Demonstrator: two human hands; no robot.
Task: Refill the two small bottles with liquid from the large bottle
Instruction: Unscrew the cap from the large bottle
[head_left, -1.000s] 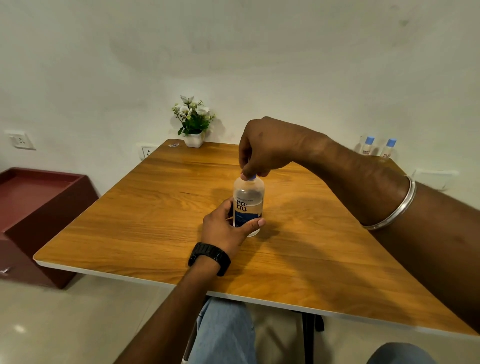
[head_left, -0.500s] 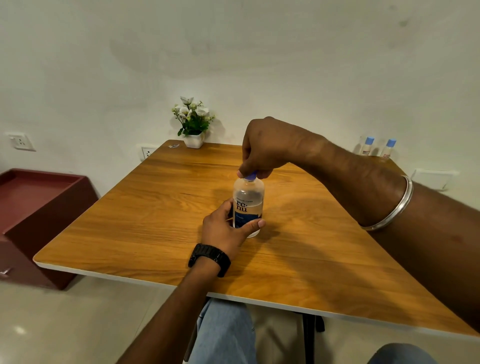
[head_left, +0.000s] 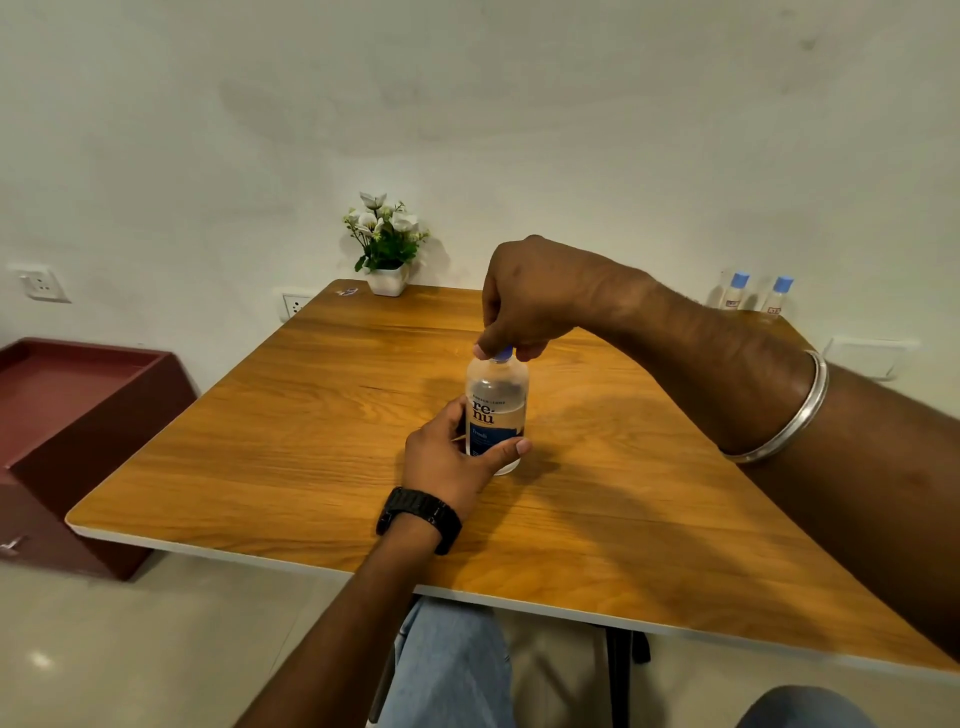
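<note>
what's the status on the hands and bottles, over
Left hand grips large bottle upright on table. Right hand pinches its blue cap. Two small bottles far right corner, capped. Nothing between.

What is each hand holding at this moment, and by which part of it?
Both hands hold the large bottle. The left hand grips its lower body around the label; the right hand pinches its blue cap from above.

Blue cap (head_left: 503, 355), clear bottle (head_left: 497, 395), woodgrain table (head_left: 311, 415)
</note>
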